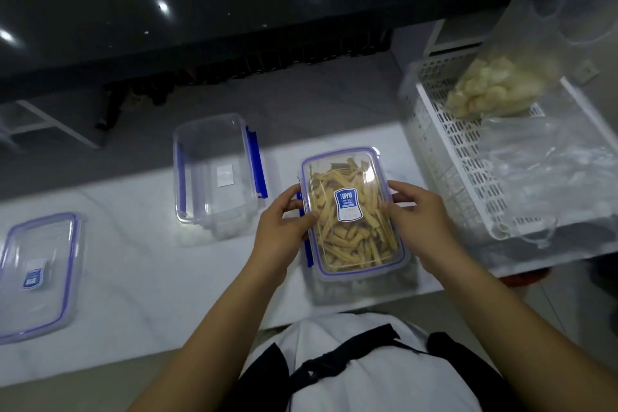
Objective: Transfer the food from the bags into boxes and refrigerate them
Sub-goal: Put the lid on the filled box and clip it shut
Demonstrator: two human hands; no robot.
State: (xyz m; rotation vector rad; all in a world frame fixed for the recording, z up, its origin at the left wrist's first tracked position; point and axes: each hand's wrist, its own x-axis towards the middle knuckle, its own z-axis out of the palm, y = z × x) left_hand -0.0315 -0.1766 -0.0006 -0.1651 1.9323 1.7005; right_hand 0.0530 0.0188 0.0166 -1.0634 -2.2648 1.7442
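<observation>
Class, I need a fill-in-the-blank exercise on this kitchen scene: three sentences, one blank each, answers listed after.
1. Both hands, left hand and right hand, press a lid onto the box of ____ food strips.
2. The empty box has ____ clips.
3. The bag of pale food hangs over the white ____.

Answers: yellow; blue; basket
</observation>
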